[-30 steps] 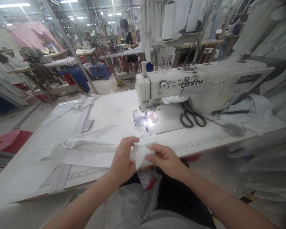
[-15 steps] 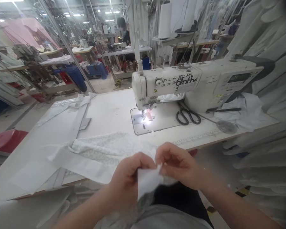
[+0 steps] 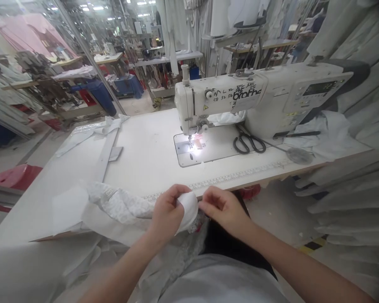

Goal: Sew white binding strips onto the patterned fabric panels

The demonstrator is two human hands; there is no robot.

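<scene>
My left hand (image 3: 167, 212) is closed on a folded edge of white fabric (image 3: 188, 210), which bulges out to the right of its thumb. The piece runs leftward over the table's front edge as a white patterned garment piece (image 3: 123, 206) and also hangs toward my lap. Just right of the held edge, my right hand (image 3: 224, 208) is pinched, its fingertips at the fabric's rim. Whatever sits between those fingertips is too small to make out. Beyond both hands stands a white sewing machine (image 3: 221, 94), its lamp lighting the needle area.
Black-handled scissors (image 3: 249, 143) lie by the machine's arm. A measuring tape (image 3: 230, 179) runs along the table's (image 3: 145, 139) front edge. White cloth (image 3: 325, 134) is heaped at the right end, and hanging garments (image 3: 350, 210) crowd the right side. A red stool (image 3: 19, 176) stands at left.
Both hands have shifted slightly, and a gap has opened between them. The fabric in my left hand now curves outward, and the patterned cloth has been drawn nearer the table's front edge.
</scene>
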